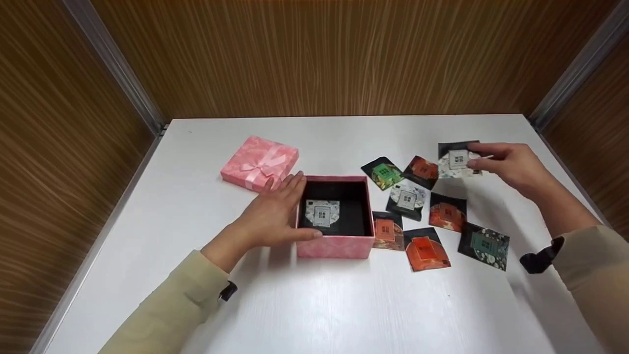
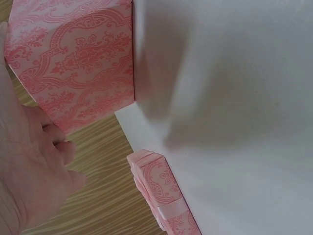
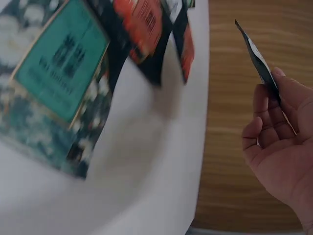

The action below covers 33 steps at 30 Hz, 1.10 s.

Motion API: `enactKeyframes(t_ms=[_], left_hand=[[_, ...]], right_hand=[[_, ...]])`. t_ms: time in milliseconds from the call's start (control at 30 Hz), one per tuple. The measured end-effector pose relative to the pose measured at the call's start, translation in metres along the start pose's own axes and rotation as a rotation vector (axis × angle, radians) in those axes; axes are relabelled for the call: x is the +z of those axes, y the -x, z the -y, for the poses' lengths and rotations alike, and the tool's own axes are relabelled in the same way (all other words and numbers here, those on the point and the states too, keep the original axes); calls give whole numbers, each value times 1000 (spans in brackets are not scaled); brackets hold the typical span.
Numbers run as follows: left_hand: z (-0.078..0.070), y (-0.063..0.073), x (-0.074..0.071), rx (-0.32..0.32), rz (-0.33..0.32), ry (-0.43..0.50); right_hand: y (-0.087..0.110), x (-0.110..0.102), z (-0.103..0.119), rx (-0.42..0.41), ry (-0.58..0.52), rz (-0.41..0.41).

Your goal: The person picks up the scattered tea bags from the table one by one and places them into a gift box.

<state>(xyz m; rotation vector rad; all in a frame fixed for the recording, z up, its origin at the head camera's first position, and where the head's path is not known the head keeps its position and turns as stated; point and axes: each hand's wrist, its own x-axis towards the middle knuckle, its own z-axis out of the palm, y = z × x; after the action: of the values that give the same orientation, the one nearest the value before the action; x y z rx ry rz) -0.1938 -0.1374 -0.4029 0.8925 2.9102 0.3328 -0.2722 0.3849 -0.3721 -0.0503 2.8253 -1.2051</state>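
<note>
Box first. Pink box [image 1: 335,247], open-topped, black inside, upright on the white table [image 1: 275,314]. Contents: one black-and-white packet [image 1: 322,214], lying flat on the floor in the left part, printed label facing up. Dark floor shows to the right of it.

My left hand [image 1: 270,216] rests on the box, fingers nearly straight along the left wall, thumb laid over the near rim; a spread touch, not a pinch. The left wrist view shows my fingertips and the box's pink scrolled pattern.

The lid [image 1: 253,155] is off, lying on the table to the left and beyond the box, bow [image 1: 263,168] upward.

My right hand [image 1: 511,164] pinches a held packet [image 1: 459,160], black with a white print, by its right edge between thumb and fingers. It is outside the box, well to the right and farther off; the right wrist view has it nearly edge-on and tilted, clear of the tabletop.

Loose on the table, right of the box, seven more: green packet [image 1: 383,173], brown-red packet [image 1: 425,169], white-printed packet [image 1: 407,199], red packet [image 1: 448,211], salmon packet [image 1: 387,229], bright orange packet [image 1: 426,249], teal packet [image 1: 484,246]. Salmon one sits nearest the right wall; whether it touches, I cannot tell.
</note>
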Motion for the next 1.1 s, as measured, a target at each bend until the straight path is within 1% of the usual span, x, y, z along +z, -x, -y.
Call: enactKeyframes(t_ms=[133,333,400,533,700,800,933,1100], left_hand=[[-1,1,0,5,-6,-17],[-1,1,-1,-2,-3,-9],[-1,1,0,-7,1,-5],[-1,-1,0,-10,5,-2],[-2,-2,0,-9,5,-10],[-2,-3,-1,1,-4,-11],[-2,-3,-2,4,-4,-11],[-2,-3,-3,-7,8,-8]], right_hand=[[8,16,31,-70,-35,13],[20,41,78,-196,-96,57],[23,49,91,-243,-116,65],[29,62,112,-336,-120,96],[35,78,131,-393,-136,162],[37,89,140,-392,-172,210],[39,103,147,-384,-169,251],[39,119,153,-426,-50,247]])
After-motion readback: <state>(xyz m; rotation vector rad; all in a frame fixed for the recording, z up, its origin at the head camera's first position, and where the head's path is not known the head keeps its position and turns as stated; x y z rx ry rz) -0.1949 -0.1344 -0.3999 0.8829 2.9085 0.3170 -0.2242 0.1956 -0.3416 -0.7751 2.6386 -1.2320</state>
